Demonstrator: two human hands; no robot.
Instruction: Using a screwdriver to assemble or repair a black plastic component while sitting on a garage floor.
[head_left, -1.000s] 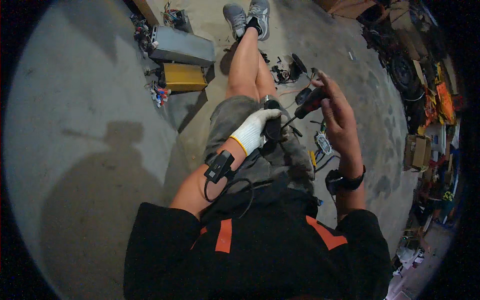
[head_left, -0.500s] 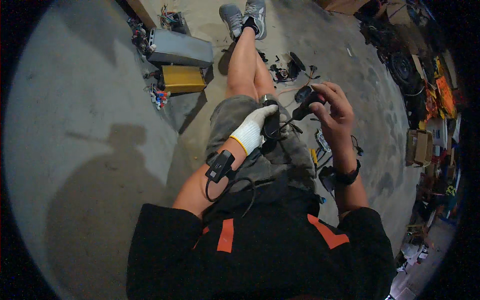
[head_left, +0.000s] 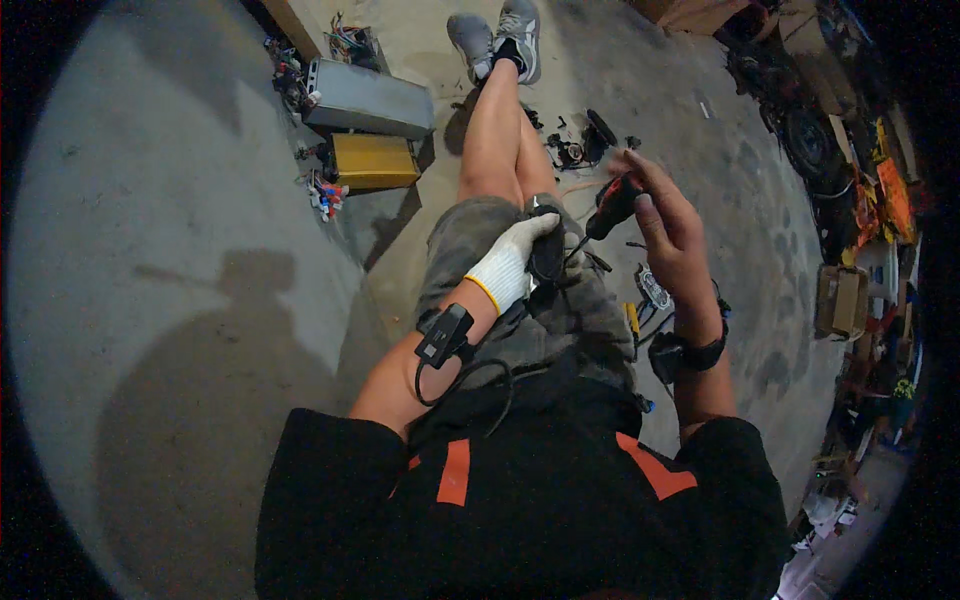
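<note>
My left hand (head_left: 512,252), in a white knit glove with a yellow cuff edge, is closed round a black part (head_left: 545,260) on my lap. What kind of part it is cannot be made out. Bare, my right hand (head_left: 676,238) has its thumb and stretched fingers about the red and black handle of a screwdriver (head_left: 617,203). The screwdriver's shaft slants down and left to the black part; where its tip meets the part is hard to see.
Past my right knee lie black parts and cords (head_left: 575,150) on the concrete floor. A silver metal box (head_left: 370,98) and a gold one (head_left: 375,160) with wires are to the left. Beside my right thigh is a silvery part (head_left: 652,287). Boxes and clutter line the right.
My right fingers have straightened and shifted round the handle, showing more of its red and black. My left hand still holds the black part. The whole view has shifted slightly.
</note>
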